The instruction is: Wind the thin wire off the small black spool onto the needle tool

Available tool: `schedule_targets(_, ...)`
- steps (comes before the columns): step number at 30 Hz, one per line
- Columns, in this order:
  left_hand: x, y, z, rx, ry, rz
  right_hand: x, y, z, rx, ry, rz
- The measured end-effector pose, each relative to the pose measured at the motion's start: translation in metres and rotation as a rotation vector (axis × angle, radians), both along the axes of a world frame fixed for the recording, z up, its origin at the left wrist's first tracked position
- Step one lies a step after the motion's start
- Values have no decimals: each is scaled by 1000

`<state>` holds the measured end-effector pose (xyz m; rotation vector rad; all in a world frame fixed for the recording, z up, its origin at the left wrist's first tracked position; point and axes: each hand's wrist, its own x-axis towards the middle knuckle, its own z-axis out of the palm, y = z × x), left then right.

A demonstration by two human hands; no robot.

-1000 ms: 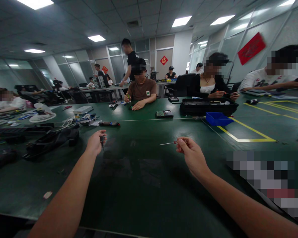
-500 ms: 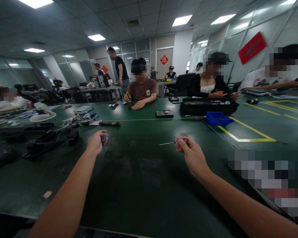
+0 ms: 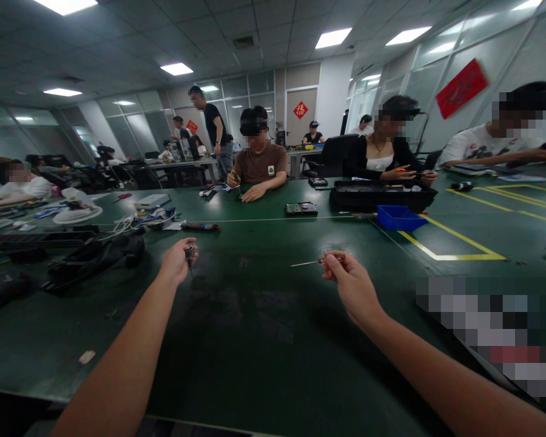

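Little has changed: at 8 o'clock, the left hand (image 3: 175, 261) stays curled around a dark tool (image 3: 190, 252); at 4 o'clock, the right hand (image 3: 350, 279) keeps pinching a thin-shafted tool (image 3: 306, 264), tip toward 9 o'clock. Work seems paused.

On my feed, the left hand (image 3: 175, 261) is bare, and so is the left forearm (image 3: 122, 346) behind it, narrow just by the hand and widening steadily farther back. The right hand (image 3: 352, 285) and the right forearm (image 3: 428, 358) behind it are bare too, with the same smooth, rounded taper. Anything worn higher up lies beyond my view, and the dim light hides finer detail from me.
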<state>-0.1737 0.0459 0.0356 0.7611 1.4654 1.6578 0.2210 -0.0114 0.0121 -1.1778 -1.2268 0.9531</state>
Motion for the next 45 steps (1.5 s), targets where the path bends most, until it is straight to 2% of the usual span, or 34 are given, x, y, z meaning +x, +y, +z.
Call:
schedule_targets(27, 6, -3, 5, -18, -1, -14, -4, -8, 13, -24, 10, -9)
schedule_targets(36, 2, -1, 1, -3, -2, -33, -3, -2, 5, 10, 19, -17)
schedule_targets(45, 2, 0, -1, 17, -7, -64, -4, -2, 6, 4, 31, -25)
